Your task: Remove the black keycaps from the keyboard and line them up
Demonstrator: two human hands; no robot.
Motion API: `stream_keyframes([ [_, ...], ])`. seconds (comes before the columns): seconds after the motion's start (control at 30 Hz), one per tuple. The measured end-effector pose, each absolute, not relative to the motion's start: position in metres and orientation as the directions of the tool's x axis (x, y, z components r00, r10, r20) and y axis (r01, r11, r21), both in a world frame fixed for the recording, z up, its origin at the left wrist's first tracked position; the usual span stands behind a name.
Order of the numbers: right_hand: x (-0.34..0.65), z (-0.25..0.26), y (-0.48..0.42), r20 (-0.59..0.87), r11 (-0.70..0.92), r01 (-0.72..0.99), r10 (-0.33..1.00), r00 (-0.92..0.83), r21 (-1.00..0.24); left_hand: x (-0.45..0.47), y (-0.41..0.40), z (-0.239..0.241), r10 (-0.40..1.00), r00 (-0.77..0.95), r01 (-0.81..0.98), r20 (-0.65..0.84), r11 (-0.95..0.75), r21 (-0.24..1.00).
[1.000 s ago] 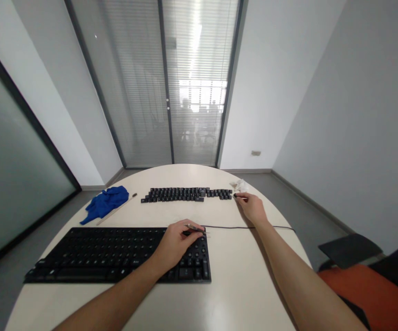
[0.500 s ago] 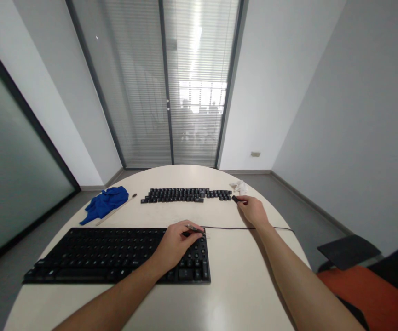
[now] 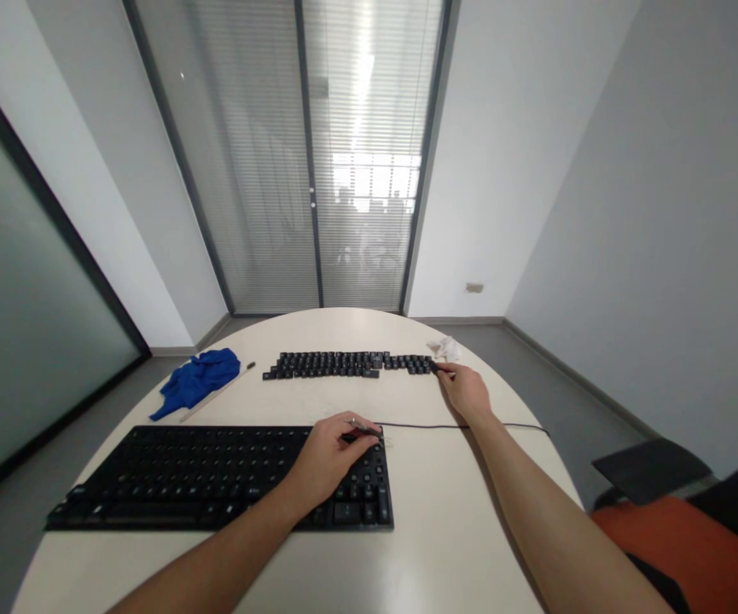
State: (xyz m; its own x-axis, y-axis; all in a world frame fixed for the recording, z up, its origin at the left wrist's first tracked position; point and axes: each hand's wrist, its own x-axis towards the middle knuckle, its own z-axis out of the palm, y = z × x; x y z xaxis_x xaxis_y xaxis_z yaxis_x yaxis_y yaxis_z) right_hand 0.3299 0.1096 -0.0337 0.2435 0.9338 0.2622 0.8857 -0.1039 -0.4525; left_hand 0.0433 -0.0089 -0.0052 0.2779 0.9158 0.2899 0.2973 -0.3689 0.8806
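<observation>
fingers (image 3: 446, 368) of my right hand (image 3: 469, 393) pinch a black keycap (image 3: 434, 367) at the right end of the loose keycap rows (image 3: 330, 365), as i watch through the head view. my left hand (image 3: 322, 454) grips a slim tool (image 3: 364, 427) between its fingers, over the right part of the black keyboard (image 3: 215, 469) on the bench (image 3: 432, 512).

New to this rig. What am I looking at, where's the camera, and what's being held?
There's no robot here: these are a person's bare hands, seen by a head-worn camera looking forward and down. On the pale table sit a black keyboard, rows of loose keycaps, a blue cloth, a thin brush and crumpled white tissue. The left hand, over the keyboard, holds a slim metal tool. The right hand has its fingertips at the keycap rows' right end; its grip is unclear.
</observation>
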Motion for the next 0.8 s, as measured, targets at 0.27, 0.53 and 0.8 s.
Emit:
stream_keyframes([
  [0.27, 0.33, -0.0341, 0.109, 0.275, -0.116, 0.898, 0.928, 0.25, -0.424, 0.0435, -0.0101, -0.0016, 0.919, 0.276, 0.291, 0.283, -0.36, 0.886],
  [0.53, 0.3312, -0.0356, 0.1108, 0.276, -0.1, 0.899, 0.932, 0.235, -0.426, 0.0436, -0.0102, -0.0026, 0.92, 0.278, 0.287, 0.275, -0.353, 0.89],
  [0.8, 0.3299, -0.0352, 0.1109, 0.28, -0.092, 0.896, 0.932, 0.231, -0.434, 0.0431, -0.0124, -0.0013, 0.919, 0.271, 0.304, 0.285, -0.363, 0.881],
])
